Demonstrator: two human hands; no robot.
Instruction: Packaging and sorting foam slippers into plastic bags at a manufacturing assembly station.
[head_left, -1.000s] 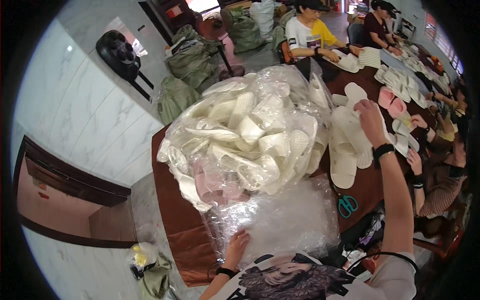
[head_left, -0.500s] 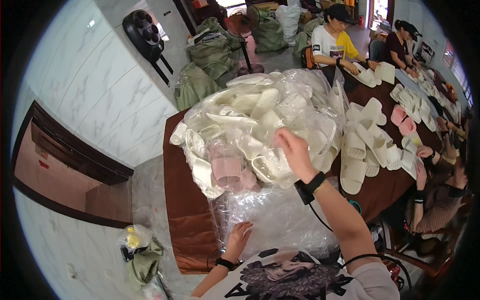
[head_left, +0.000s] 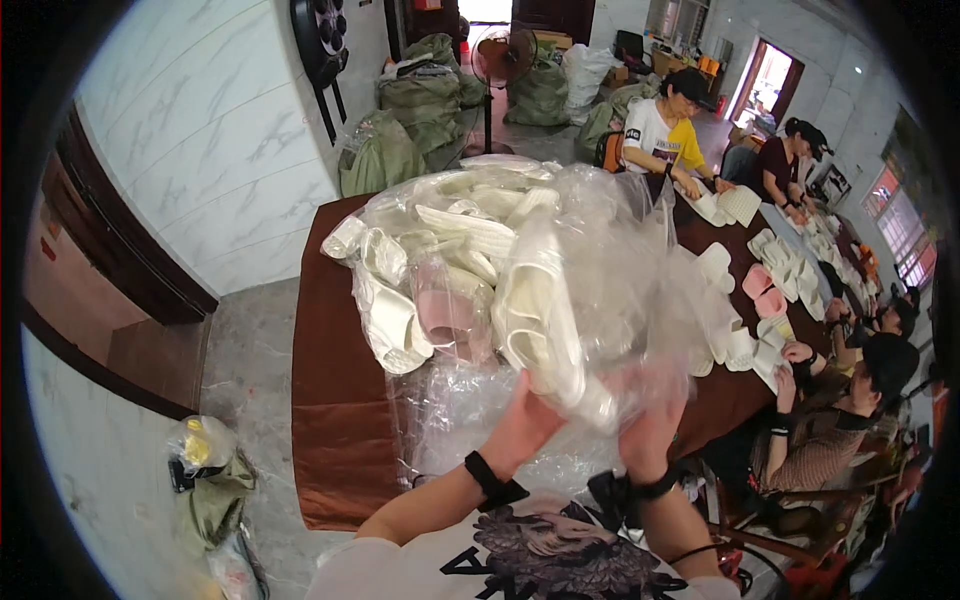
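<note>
Both hands have dropped to the near edge of the big clear plastic bag of white foam slippers (head_left: 500, 270). Left hand (head_left: 522, 425) and right hand (head_left: 648, 432) curl closed on its film; the bulk lies just beyond the fingertips, equally near both.

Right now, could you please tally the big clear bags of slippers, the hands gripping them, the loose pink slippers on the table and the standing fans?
clear bag of slippers: 1
hands gripping it, left hand and right hand: 2
loose pink slippers: 2
standing fan: 1
Total: 6
</note>
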